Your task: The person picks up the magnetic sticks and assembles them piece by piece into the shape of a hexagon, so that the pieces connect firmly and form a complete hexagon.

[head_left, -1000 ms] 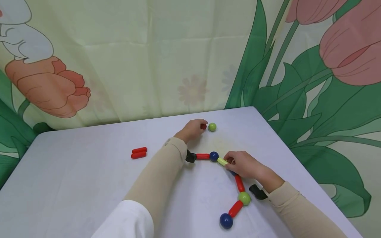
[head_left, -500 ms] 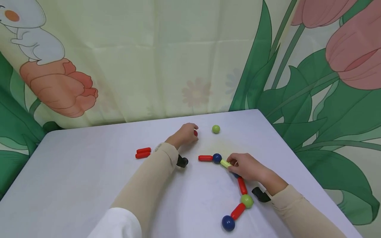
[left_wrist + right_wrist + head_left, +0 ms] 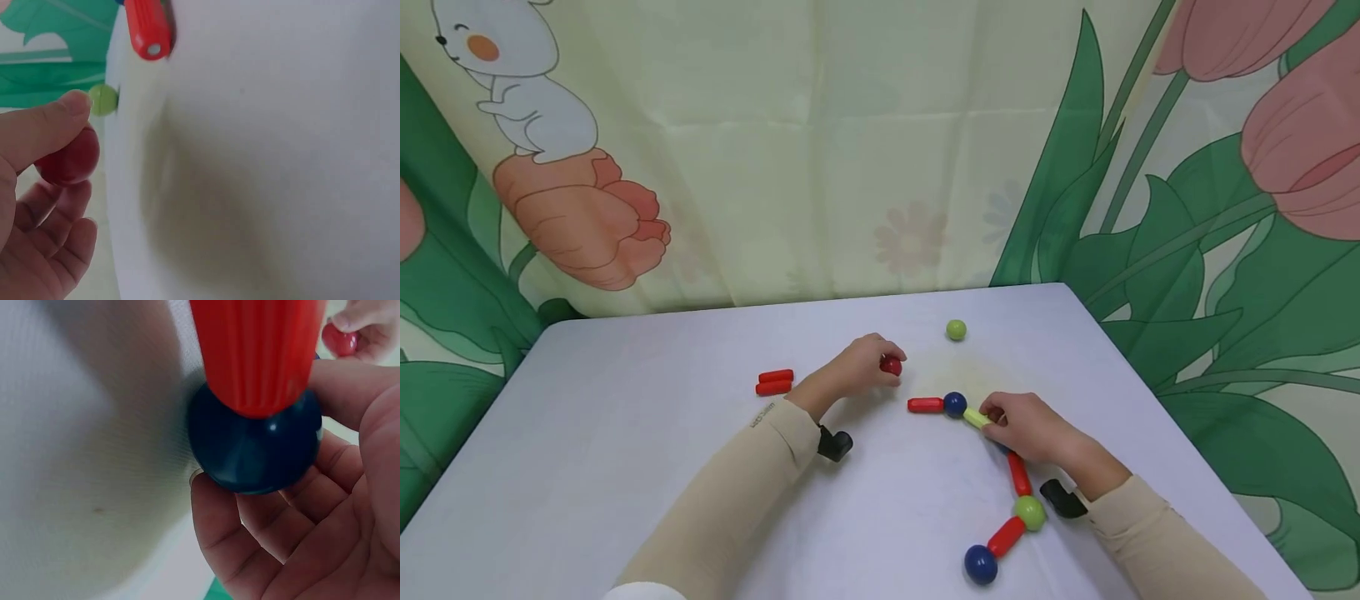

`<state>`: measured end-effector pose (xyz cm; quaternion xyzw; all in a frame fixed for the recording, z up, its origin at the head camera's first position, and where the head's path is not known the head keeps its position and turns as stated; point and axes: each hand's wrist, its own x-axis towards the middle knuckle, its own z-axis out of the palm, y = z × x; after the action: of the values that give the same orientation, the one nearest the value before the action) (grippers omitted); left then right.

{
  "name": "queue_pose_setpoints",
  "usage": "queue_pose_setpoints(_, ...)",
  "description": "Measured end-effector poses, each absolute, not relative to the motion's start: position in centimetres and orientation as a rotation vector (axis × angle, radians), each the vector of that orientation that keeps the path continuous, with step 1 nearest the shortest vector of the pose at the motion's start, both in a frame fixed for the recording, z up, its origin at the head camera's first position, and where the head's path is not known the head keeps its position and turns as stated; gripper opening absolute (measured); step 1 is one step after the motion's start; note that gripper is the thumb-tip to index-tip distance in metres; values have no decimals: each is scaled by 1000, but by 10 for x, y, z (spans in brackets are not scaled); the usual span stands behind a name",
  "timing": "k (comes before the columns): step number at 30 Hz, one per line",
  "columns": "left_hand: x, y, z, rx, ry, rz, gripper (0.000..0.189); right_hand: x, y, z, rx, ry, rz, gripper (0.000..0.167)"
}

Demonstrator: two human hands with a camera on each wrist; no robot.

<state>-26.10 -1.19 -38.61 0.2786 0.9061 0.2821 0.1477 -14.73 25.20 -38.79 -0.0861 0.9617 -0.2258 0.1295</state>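
Observation:
My left hand pinches a red ball between thumb and fingers, above the table to the left of a chain of magnetic rods and balls. The chain's near-left end is a red rod with a metal dot on its tip, joined to a blue ball. My right hand pinches the yellow-green rod that follows. Its fingers also lie around another blue ball. Beyond that come a red rod, a green ball, a red rod and a blue ball.
A loose green ball lies near the back of the white table. Two red rods lie side by side on the left. Behind the table hangs a printed curtain. A black wrist camera sits by the left cuff.
My left hand has moved toward me and away from the green ball, carrying the red ball close to the chain's red rod. The right hand keeps its hold on the chain. The view has shifted slightly.

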Motion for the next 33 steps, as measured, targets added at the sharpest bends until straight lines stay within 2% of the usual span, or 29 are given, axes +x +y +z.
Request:
queue_pose_setpoints(9, -243, -16, -386, 789, 2545, 850, 38, -150, 252, -387, -249, 2789, -669, 24)
queue_pose_setpoints(17, -231, -16, -399, 735, 2526, 868, 34, -153, 249, -389, -186, 2793, -618, 31)
queue_pose_setpoints(24, -227, -15, -403, 711, 2536, 887, 32, -152, 245, -385, -189, 2820, -578, 21)
queue_pose_setpoints(33, -223, -13, -403, 702, 2545, 870, 32, -151, 245, -384, -200, 2806, -614, 20)
